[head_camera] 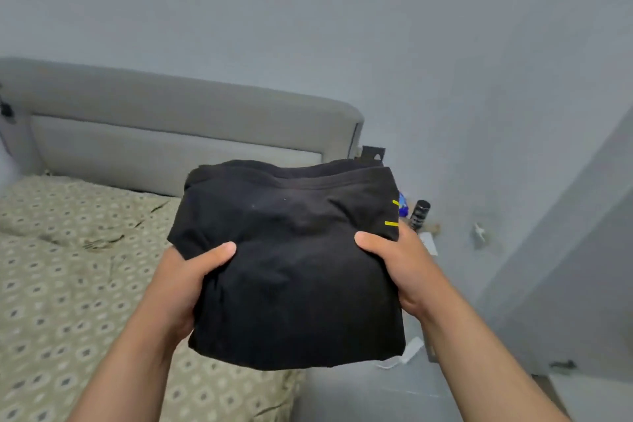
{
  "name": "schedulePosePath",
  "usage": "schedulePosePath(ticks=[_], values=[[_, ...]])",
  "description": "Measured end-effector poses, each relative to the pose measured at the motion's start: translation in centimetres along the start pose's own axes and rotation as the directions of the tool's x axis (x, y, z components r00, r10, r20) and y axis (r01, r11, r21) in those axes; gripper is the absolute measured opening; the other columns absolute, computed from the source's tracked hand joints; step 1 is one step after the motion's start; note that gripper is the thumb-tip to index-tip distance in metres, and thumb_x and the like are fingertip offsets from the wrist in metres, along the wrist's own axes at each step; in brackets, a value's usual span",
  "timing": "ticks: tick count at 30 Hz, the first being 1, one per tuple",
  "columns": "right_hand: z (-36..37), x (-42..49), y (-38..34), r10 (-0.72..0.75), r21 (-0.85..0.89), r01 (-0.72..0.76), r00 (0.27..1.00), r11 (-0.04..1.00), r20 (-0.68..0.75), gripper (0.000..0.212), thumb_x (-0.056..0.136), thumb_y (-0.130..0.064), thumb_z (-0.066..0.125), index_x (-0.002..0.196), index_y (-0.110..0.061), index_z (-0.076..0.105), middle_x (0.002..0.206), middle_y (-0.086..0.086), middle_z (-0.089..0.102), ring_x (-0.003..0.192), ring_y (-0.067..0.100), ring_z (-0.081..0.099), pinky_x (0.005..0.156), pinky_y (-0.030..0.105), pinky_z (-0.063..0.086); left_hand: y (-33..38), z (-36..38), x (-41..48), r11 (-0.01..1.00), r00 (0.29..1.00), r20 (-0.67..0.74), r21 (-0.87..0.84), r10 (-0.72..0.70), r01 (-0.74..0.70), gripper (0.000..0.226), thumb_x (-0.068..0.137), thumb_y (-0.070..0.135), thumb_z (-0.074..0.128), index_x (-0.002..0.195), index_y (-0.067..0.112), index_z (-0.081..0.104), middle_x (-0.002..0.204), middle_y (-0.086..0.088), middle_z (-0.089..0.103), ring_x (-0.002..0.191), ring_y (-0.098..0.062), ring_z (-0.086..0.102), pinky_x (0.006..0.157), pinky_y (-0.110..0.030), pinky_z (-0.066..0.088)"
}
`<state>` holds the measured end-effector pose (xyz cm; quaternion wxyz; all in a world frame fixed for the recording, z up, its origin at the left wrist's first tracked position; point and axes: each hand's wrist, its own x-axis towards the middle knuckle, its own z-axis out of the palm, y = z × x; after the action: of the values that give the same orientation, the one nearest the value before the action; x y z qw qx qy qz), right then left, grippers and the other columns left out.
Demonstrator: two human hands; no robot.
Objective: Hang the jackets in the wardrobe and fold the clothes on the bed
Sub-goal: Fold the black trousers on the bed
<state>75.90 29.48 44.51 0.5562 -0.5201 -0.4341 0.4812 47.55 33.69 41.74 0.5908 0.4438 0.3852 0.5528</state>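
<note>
Folded black garment (294, 267): type cannot be determined; underside hidden.

Left hand (191, 281) and right hand (394, 260): only the thumbs show on top of the fabric; the fingers are hidden beneath it. Both forearms are cut off by the bottom edge.

Bed (68, 284): cut off at the left and bottom edges. Headboard (171, 120): cut off at the left edge.

Blue item (403, 207): mostly hidden behind the garment; unidentifiable.

Dark cylinder (420, 212): base hidden behind the right hand; markings unreadable.

Wall fitting (479, 232): blurred; type unclear.
</note>
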Motion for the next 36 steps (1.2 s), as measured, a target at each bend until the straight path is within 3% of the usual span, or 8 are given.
schedulePosePath(ticks=[4,8,15,21,26,31,36], values=[[-8.9,-2.2,-4.3,-0.096,0.000,0.097,0.985,0.995,-0.143,0.034,0.083,-0.005,0.069,0.111,-0.025,0.070,0.110,-0.001,0.075,0.100,0.019,0.072,0.071,0.025,0.058,0.9,10.9,2.1,1.000,0.985,0.170,0.015,0.006,-0.008,0.050,0.066,0.016,0.078,0.114,0.026,0.070,0.117,0.000,0.072,0.106,-0.023,0.070,0.088,-0.042,0.051],[-17.9,-5.1,-7.5,-0.162,-0.029,0.161,0.937,0.986,-0.310,0.032,0.071,-0.022,0.073,0.100,-0.036,0.072,0.108,-0.003,0.075,0.098,0.017,0.072,0.071,0.025,0.058,0.8,22.1,3.4,1.000,0.936,0.353,0.025,0.002,-0.011,0.042,0.065,0.021,0.079,0.103,0.036,0.074,0.114,0.001,0.073,0.103,-0.022,0.071,0.088,-0.042,0.051],[-31.2,-11.0,-10.9,-0.250,-0.118,0.223,0.787,0.968,-0.564,0.030,0.080,-0.013,0.072,0.097,-0.038,0.073,0.106,-0.003,0.076,0.096,0.016,0.073,0.070,0.024,0.057,-2.6,39.3,3.1,1.000,0.818,0.574,0.001,-0.025,0.030,0.047,0.072,0.013,0.076,0.117,0.025,0.067,0.114,0.002,0.073,0.104,-0.021,0.070,0.092,-0.042,0.050],[-38.9,-16.4,-12.7,-0.266,-0.171,0.210,0.609,0.962,-0.747,0.028,0.085,-0.011,0.073,0.096,-0.037,0.074,0.103,-0.005,0.076,0.094,0.016,0.073,0.071,0.026,0.058,-5.1,51.1,1.9,0.996,0.669,0.740,0.006,-0.067,0.093,0.047,0.078,0.008,0.073,0.120,0.026,0.064,0.117,0.005,0.072,0.105,-0.020,0.070,0.098,-0.045,0.048],[-43.1,-18.8,-14.3,-0.289,-0.235,0.175,0.445,0.956,-0.847,0.028,0.077,-0.023,0.077,0.097,-0.042,0.071,0.104,-0.010,0.075,0.093,0.011,0.072,0.073,0.026,0.057,-6.8,59.6,1.9,0.992,0.496,0.867,-0.022,-0.045,0.128,0.043,0.080,0.007,0.070,0.117,0.029,0.067,0.119,0.003,0.071,0.107,-0.019,0.069,0.095,-0.043,0.048],[-47.0,-18.8,-15.3,-0.324,-0.293,0.146,0.289,0.945,-0.901,0.032,0.071,-0.025,0.075,0.100,-0.039,0.072,0.105,-0.005,0.075,0.096,0.014,0.072,0.075,0.028,0.056,-9.1,67.9,3.5,0.980,0.347,0.936,-0.007,-0.064,0.201,0.061,0.066,0.016,0.076,0.125,0.025,0.063,0.119,0.003,0.071,0.108,-0.018,0.069,0.095,-0.042,0.048],[-50.5,-16.8,-16.2,-0.316,-0.303,0.097,0.181,0.948,-0.931,0.030,0.083,-0.011,0.070,0.105,-0.032,0.073,0.106,-0.003,0.076,0.098,0.016,0.072,0.074,0.026,0.057,-10.9,75.9,6.9,0.966,0.246,0.964,0.040,-0.104,0.254,0.058,0.054,0.023,0.082,0.110,0.031,0.068,0.110,0.009,0.074,0.099,-0.015,0.071,0.089,-0.042,0.051]])
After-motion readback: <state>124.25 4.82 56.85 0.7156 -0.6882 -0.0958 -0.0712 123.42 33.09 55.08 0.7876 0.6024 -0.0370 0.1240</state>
